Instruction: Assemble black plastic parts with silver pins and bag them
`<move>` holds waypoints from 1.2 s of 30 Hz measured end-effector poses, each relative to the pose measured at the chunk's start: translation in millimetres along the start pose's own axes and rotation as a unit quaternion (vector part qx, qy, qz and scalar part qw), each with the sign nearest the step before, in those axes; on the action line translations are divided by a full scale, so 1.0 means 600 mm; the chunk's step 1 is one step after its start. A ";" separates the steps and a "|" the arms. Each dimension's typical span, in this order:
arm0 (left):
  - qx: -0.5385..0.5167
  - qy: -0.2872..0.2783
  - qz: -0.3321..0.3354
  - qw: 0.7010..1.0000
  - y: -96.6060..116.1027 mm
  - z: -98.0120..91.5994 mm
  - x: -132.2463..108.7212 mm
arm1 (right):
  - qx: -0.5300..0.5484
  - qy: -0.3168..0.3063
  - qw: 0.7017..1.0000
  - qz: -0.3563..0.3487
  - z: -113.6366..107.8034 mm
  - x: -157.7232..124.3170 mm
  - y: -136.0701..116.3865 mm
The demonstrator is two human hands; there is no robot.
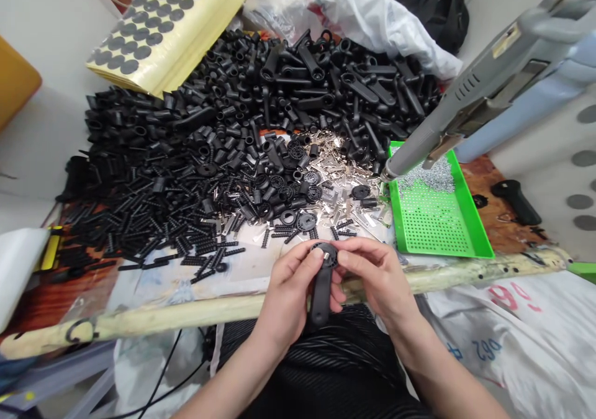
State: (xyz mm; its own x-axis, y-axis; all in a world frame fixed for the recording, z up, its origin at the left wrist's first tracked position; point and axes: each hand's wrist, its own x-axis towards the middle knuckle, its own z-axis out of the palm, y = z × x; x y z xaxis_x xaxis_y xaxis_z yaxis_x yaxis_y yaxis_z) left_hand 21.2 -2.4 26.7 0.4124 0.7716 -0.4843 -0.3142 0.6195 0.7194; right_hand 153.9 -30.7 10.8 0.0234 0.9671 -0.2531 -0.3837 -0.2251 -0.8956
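Both hands hold a black plastic crank handle [320, 298] just over the table's front edge, its round ribbed head up and its arm pointing down toward my lap. My left hand [289, 285] grips it from the left, thumb on the round head. From the right, my right hand [379, 276] pinches the rim of the head between thumb and fingers. A small shiny metal piece [326, 255] shows in the head, beside my left thumb. Just beyond lie loose round black discs [306, 221], flat metal strips [335, 189] and short ribbed black strips [205, 261].
Black handles and sleeves [298, 77] are heaped across the back. A green tray [433, 226] with small silver screws stands right, under a grey power-tool-like shaft [433, 121]. Yellow sheets of grey dots [167, 28] lie back left. A pale rail [186, 316] edges the table.
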 end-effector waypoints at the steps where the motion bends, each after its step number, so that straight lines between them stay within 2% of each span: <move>1: 0.008 0.009 0.000 1.000 0.000 0.002 0.001 | -0.042 0.011 0.999 -0.032 -0.004 -0.004 -0.005; 2: 0.016 0.020 0.000 1.000 0.000 0.004 0.003 | -0.093 0.049 0.991 -0.086 -0.010 -0.007 -0.013; 3: 0.025 0.031 0.000 0.999 0.000 0.006 0.005 | -0.146 0.111 0.970 -0.159 -0.019 -0.009 -0.024; 4: 0.035 0.040 0.000 0.999 0.000 0.008 0.007 | -0.190 0.192 0.930 -0.248 -0.031 -0.008 -0.039; 5: 0.046 0.045 0.002 0.998 0.000 0.011 0.009 | -0.213 0.281 0.872 -0.340 -0.045 -0.003 -0.056; 6: 0.056 0.046 0.004 0.997 -0.001 0.013 0.013 | -0.227 0.343 0.815 -0.409 -0.059 0.004 -0.073; 7: 0.064 0.044 0.007 0.997 -0.001 0.016 0.016 | -0.237 0.362 0.779 -0.454 -0.073 0.015 -0.091; 8: 0.068 0.041 0.010 0.997 -0.002 0.019 0.020 | -0.250 0.334 0.779 -0.467 -0.086 0.027 -0.108; 11: 0.065 0.033 0.009 0.997 -0.007 0.026 0.033 | -0.262 0.125 0.868 -0.402 -0.106 0.063 -0.137; 12: 0.061 0.032 0.007 0.998 -0.009 0.029 0.036 | -0.250 0.079 0.885 -0.384 -0.105 0.070 -0.139; 14: 0.056 0.030 0.004 0.998 -0.013 0.032 0.041 | -0.213 0.045 0.900 -0.378 -0.098 0.078 -0.135; 18: 0.048 0.027 -0.003 0.998 -0.021 0.032 0.048 | -0.153 0.064 0.906 -0.390 -0.079 0.066 -0.123; 21: 0.056 0.036 -0.006 0.998 -0.027 0.031 0.054 | -0.168 0.068 0.913 -0.366 -0.081 0.051 -0.133; 23: 0.064 0.050 -0.008 0.997 -0.032 0.033 0.058 | -0.194 0.087 0.906 -0.365 -0.090 0.043 -0.143; 27: 0.088 0.079 -0.025 0.993 -0.038 0.042 0.064 | -0.217 0.168 0.881 -0.385 -0.114 0.044 -0.158; 31: 0.096 0.086 -0.029 0.991 -0.038 0.047 0.065 | -0.132 0.194 0.889 -0.393 -0.123 0.059 -0.161; 36: 0.079 0.087 -0.033 0.993 -0.036 0.046 0.065 | -0.046 0.201 0.901 -0.383 -0.102 0.054 -0.166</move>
State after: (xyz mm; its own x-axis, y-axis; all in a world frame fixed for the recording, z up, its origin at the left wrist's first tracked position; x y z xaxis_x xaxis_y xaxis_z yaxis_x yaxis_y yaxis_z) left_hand 67.4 10.6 6.0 0.2697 0.7520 -0.6015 -0.1487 0.6497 0.7455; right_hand 249.7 16.1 69.5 0.5880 0.7264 0.3557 -0.0349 0.4622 -0.8861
